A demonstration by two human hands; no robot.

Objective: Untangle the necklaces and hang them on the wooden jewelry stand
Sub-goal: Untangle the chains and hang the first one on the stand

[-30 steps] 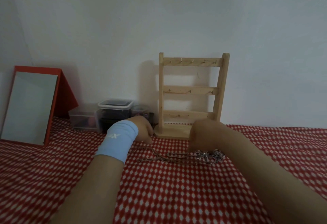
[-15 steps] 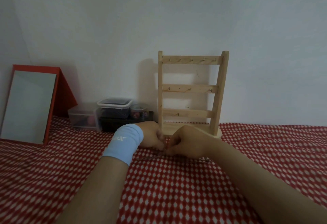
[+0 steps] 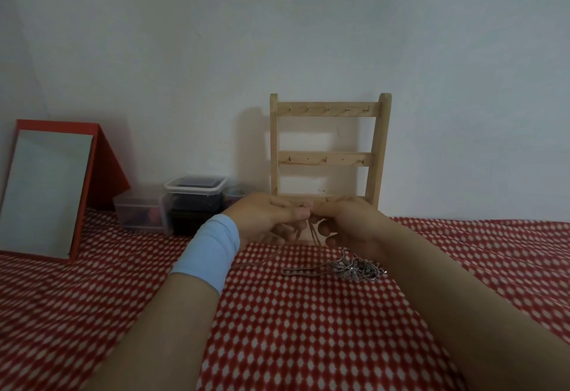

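A tangle of silver necklaces [image 3: 348, 270] with a flower-like pendant lies on the red checked cloth [image 3: 308, 329], just in front of my hands. Thin chain strands rise from it to my fingertips. My left hand [image 3: 268, 217], with a light blue wristband, and my right hand [image 3: 348, 224] meet fingertip to fingertip and pinch the chain, lifted a little above the cloth. Right behind them the wooden jewelry stand [image 3: 328, 150] stands upright against the wall, its three bars of small hooks bare. My hands hide its base.
A red-framed mirror [image 3: 46, 193] leans at the far left. Clear plastic boxes [image 3: 191, 205] with dark contents sit by the wall, left of the stand. The white wall closes off the back.
My hands have risen off the cloth with the chain pinched between them, drawing strands up. The pendant cluster, hidden half a second ago, now lies exposed below my right hand.
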